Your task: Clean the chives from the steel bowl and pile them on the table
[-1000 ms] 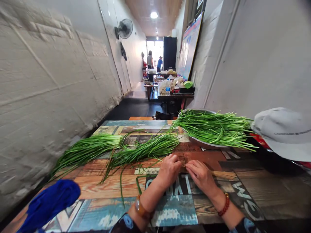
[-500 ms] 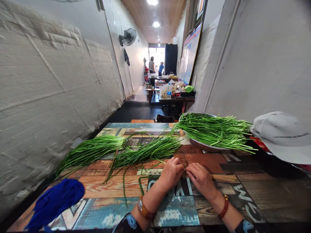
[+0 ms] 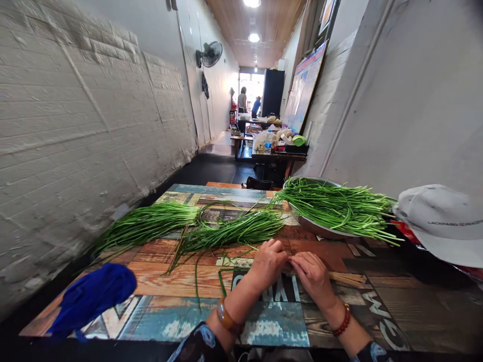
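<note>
Where left hand (image 3: 268, 261) and right hand (image 3: 311, 271) meet at 6 o'clock on counter (image 3: 181, 281): fingers (image 3: 298, 262) of both curled narrow, pinched on bundle of thin tan sticks (image 3: 345, 278), trailing out toward 3 o'clock. Loose chives (image 3: 230, 231) at 11 o'clock, just beyond knuckles. Metal bowl (image 3: 320, 229) of chives at 1 o'clock. Grey cap (image 3: 441, 223) at 3 o'clock, lettering too small to read. Counter print: large letters, partly covered.
</note>
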Demonstrator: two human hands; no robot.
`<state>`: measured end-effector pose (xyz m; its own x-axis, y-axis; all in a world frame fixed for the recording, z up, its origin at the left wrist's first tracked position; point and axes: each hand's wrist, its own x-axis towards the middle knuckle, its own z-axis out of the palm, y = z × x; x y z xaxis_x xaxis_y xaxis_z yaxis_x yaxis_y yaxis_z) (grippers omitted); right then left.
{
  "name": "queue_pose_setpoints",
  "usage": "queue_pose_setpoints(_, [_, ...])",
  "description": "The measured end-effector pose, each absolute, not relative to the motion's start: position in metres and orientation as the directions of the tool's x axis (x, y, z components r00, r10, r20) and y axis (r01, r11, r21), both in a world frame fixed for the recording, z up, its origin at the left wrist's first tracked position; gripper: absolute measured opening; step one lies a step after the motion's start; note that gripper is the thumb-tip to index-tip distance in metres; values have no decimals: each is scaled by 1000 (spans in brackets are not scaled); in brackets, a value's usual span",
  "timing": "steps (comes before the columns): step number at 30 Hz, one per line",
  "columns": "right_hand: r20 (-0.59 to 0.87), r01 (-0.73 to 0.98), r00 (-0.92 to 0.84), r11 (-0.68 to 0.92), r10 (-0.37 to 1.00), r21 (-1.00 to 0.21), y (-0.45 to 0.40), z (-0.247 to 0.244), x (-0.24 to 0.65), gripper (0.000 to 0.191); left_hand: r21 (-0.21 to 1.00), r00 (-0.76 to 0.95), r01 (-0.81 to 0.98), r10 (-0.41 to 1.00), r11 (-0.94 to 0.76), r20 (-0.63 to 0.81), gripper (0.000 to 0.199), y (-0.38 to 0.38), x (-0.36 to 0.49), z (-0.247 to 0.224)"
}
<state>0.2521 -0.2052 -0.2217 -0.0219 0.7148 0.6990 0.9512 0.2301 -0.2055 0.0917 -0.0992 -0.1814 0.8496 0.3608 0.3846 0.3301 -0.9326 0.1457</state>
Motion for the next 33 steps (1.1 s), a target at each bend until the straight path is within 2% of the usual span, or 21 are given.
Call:
queue_pose_setpoints(3, [700,963,-18,200,714,-179,-201,-221,252,14,108,844,352,365,-930,392,17,-97,90,-180])
queue_pose_setpoints(6, [694,972,-11,171,720,-163,-195,-219,250,16,151,815,378,406,-913,414,19,-92,89,-181])
queue_pose_setpoints(8, [685,969,-13,178,728,-171,-191,-217,247,17,257,786,376,453,-890,420,21,-88,88,-181])
queue_pose_setpoints(12, [684,965,-45,210,728,-160,-184,-215,243,18,590,739,270,556,-761,379,11,-80,87,-183])
queue_pose_setpoints(14, [680,965,-60,215,731,-147,-183,-217,242,18,664,733,226,573,-713,365,11,-78,88,-186])
queue_pose_setpoints(19, [637,983,-75,165,767,-84,-183,-225,247,22,731,690,177,613,-659,386,17,-71,88,-188])
queue_pose_setpoints(25, [615,993,-52,104,787,-48,-181,-229,260,31,836,519,88,741,-542,426,23,-51,75,-176])
queue_pose_setpoints(33, [494,996,73,-38,866,-80,-204,-231,303,33,950,210,-130,929,-283,305,25,-22,52,-175])
